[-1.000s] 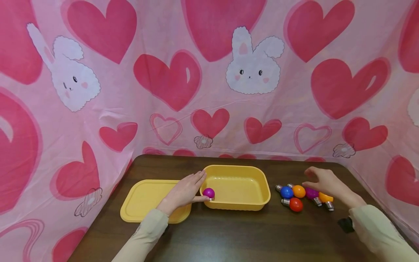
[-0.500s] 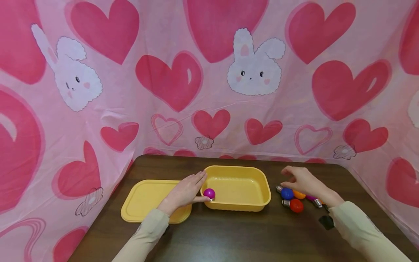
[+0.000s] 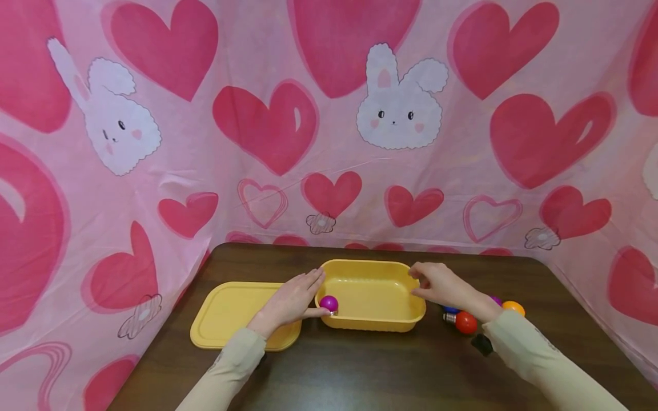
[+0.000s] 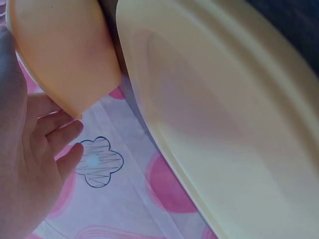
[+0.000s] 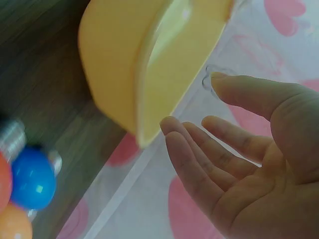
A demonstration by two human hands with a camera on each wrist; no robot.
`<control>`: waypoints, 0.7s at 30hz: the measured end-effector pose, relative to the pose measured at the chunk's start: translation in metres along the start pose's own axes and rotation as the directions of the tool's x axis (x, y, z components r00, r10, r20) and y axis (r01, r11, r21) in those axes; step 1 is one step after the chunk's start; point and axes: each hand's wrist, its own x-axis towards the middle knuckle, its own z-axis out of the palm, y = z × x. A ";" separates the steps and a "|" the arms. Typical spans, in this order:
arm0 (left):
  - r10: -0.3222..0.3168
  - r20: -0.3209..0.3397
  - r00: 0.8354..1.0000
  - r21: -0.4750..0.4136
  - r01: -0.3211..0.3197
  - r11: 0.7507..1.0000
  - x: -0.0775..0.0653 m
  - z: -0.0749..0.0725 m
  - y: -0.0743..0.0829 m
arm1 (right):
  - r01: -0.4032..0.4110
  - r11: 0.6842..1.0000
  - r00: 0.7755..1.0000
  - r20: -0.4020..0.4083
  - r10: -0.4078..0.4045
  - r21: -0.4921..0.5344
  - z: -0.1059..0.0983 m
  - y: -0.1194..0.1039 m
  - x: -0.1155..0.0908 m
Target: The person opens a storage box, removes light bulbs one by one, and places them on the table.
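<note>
A yellow plastic box [image 3: 370,324] stands in the middle of the table, with a magenta light bulb [image 3: 329,303] lying at its left end. My left hand [image 3: 290,299] rests at the box's left rim, fingers mostly straight and thumb beside the bulb. In the left wrist view, the fingertips of the left hand [image 4: 42,144] lie along the rim. My right hand [image 3: 444,285] hovers by the right rim. Seen from the right wrist, the right hand [image 5: 239,164] has loosely bent fingers and a spread thumb, with nothing between them.
A yellow lid [image 3: 231,314] lies left of the box, partly under the left forearm. Several bulbs lie right of the box, among them a red bulb [image 3: 466,322], an orange bulb [image 3: 513,309] and a blue bulb [image 5: 34,178]. Pink heart-patterned cloth [image 3: 329,228] hangs behind the table.
My right hand has moved left from above the loose bulbs to the right end of the box. The left hand, the magenta bulb and the box have stayed in place.
</note>
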 end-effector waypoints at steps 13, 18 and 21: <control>0.018 -0.018 1.000 0.024 -0.017 1.000 0.001 0.001 -0.001 | 0.095 0.995 0.991 0.093 -0.098 0.031 0.033 -0.030 0.032; 0.012 -0.013 1.000 0.012 -0.012 1.000 0.001 0.000 -0.001 | 0.094 0.995 0.990 0.102 -0.096 0.027 0.044 -0.042 0.043; 0.003 -0.006 1.000 -0.002 -0.003 1.000 0.001 0.000 -0.001 | 0.070 0.997 0.990 0.121 -0.075 0.045 0.049 -0.050 0.049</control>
